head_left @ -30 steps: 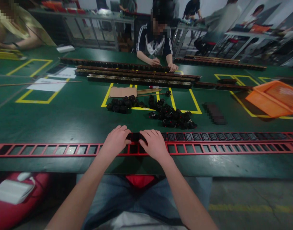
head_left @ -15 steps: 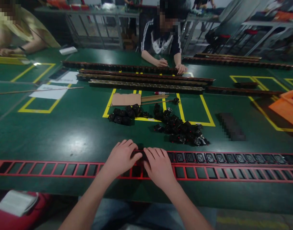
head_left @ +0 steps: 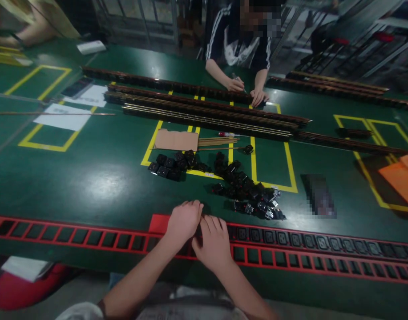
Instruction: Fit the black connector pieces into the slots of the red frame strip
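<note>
My left hand point(head_left: 186, 218) is closed at the left end of a red strip point(head_left: 159, 223) filled with black sockets point(head_left: 282, 238). Its fingers are curled, and what they hold is hidden. Right beside it, my right hand point(head_left: 213, 242) bends its fingers over the same strip, thumb toward the left hand; anything under those fingers is also out of sight. A second red strip with open rectangular slots point(head_left: 93, 237) lies nearer to me, partly under my wrists. Beyond my hands is a pile of loose black sockets point(head_left: 247, 184).
Across the green table point(head_left: 100, 182) a co-worker's hands point(head_left: 247, 91) rest at long dark strips point(head_left: 204, 113). A cardboard piece point(head_left: 176, 139), thin rods point(head_left: 219, 141) and a screwdriver point(head_left: 226, 134) lie midway. An orange bin point(head_left: 402, 175) stands at right.
My left hand has turned and closed up, moving right against my right hand. The red left end of the filled strip now shows. The camera view has tilted and shifted.
</note>
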Tool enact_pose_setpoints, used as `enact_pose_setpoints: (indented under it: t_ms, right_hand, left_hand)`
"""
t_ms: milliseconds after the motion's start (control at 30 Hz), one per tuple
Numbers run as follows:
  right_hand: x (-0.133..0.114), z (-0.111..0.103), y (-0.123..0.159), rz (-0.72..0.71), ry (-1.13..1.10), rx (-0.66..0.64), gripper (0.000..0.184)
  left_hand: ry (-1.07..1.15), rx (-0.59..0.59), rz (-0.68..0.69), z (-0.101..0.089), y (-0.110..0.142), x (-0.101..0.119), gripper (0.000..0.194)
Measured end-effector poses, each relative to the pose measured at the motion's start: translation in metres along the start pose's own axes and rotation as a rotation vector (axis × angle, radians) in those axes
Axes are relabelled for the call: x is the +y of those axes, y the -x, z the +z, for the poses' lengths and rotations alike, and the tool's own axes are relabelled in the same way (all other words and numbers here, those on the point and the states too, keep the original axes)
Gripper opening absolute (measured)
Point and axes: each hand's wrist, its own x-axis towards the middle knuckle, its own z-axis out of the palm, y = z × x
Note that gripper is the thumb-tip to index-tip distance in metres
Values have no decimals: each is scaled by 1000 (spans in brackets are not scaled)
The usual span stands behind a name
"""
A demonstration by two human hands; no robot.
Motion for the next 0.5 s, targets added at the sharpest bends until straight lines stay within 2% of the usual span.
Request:
enact_pose_setpoints:
  t_ms: [133,300,400,500]
  right_hand:
    - [3,3,-1,-29,38,28,39]
    - [3,3,1,-36,35,24,36]
    - [10,-10,5,-112,-38,-3,42]
    - [31,-32,6,-197,-65,-2,40]
  left_hand:
    - [-11,31,12,4,0,1,36]
    - [-34,145,12,12,7,1,35]
    - [-28,139,8,12,10,3,38]
    - [12,95,19,10,7,0,39]
